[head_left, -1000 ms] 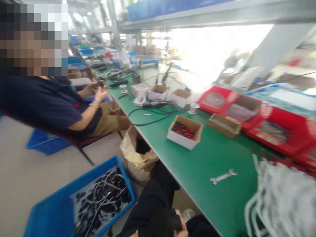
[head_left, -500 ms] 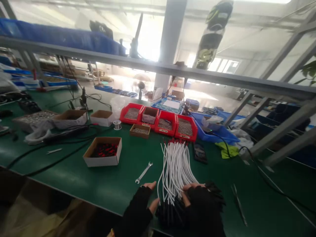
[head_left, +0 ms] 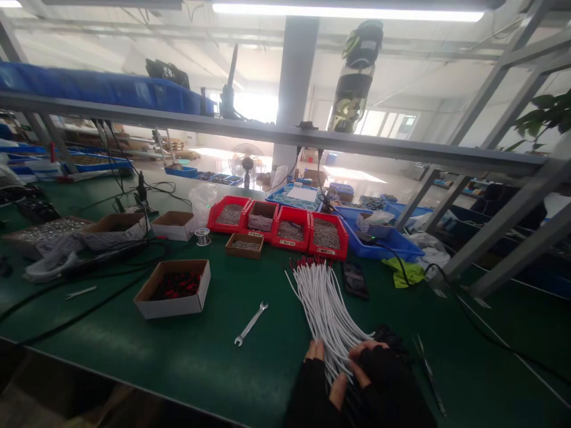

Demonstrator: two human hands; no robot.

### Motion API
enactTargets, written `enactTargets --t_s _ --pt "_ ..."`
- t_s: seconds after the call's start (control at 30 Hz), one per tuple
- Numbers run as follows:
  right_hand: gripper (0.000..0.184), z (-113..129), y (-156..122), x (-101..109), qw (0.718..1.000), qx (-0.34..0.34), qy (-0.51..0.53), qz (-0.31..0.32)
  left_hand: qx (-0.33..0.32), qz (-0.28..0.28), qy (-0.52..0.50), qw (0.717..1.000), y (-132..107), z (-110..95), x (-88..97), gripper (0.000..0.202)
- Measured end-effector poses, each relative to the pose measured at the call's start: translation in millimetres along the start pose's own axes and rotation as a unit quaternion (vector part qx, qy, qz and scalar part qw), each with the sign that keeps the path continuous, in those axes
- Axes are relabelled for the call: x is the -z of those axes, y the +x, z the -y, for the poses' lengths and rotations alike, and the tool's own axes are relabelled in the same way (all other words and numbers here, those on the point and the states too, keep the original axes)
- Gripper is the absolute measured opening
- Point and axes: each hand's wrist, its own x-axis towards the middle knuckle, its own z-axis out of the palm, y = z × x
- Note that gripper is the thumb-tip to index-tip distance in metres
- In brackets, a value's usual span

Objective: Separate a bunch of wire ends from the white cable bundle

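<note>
Down at the near edge of the green table point(head_left: 214, 362), a bundle of white wires point(head_left: 323, 303) lies fanned out, its red-tipped far ends pointing at the red bins. Both hands wear dark fingerless gloves. The left hand point(head_left: 319, 380) rests at the bundle's near end with its fingers touching the wires, and the right hand point(head_left: 379, 371) lies over the same end, fingers curled onto the strands; neither grip is clenched around the whole bundle, and I cannot tell whether any single wire is pinched.

Just left of the bundle lies a wrench point(head_left: 251, 323). Further left, an open cardboard box point(head_left: 172, 289) holds small red and black parts. Behind the wires, four red bins point(head_left: 276, 226) stand in a row, each filled with small grey metal pieces, and a little brown box point(head_left: 244, 245) before them holds similar bits. A solder spool point(head_left: 203, 236) stands beside them. A blue tray point(head_left: 379, 238) sits to the right.
</note>
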Motion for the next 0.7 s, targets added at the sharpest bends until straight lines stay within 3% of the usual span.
enactTargets --t_s 0.1,0.23,0.33,0.43,0.47,0.57,0.7 --pt "0.012 -16 0 7 1.0 0.015 -0.018 -0.014 0.02 0.065 -0.045 0.997 6 -12 -1.2 0.065" --pt "0.024 -10 10 23 0.998 0.0 -0.041 -0.038 0.054 0.139 -0.108 0.983 24 -17 32.6 0.061" --pt "0.023 14 17 29 0.996 -0.016 -0.059 -0.067 0.048 0.096 -0.118 0.987 37 -10 62.4 0.05" --pt "0.009 45 20 21 0.999 -0.018 -0.037 -0.036 0.086 0.054 -0.124 0.987 46 0 81.1 0.048" --pt "0.005 54 19 16 0.999 -0.023 -0.024 -0.008 0.101 0.049 -0.128 0.985 48 4 84.7 0.048" --pt "0.016 75 13 0 0.998 -0.041 -0.018 0.046 0.128 0.053 -0.14 0.98 50 11 89.5 0.051" --pt "0.023 94 2 -16 0.996 -0.058 -0.037 0.057 0.118 0.054 -0.131 0.983 52 13 86.9 0.051"
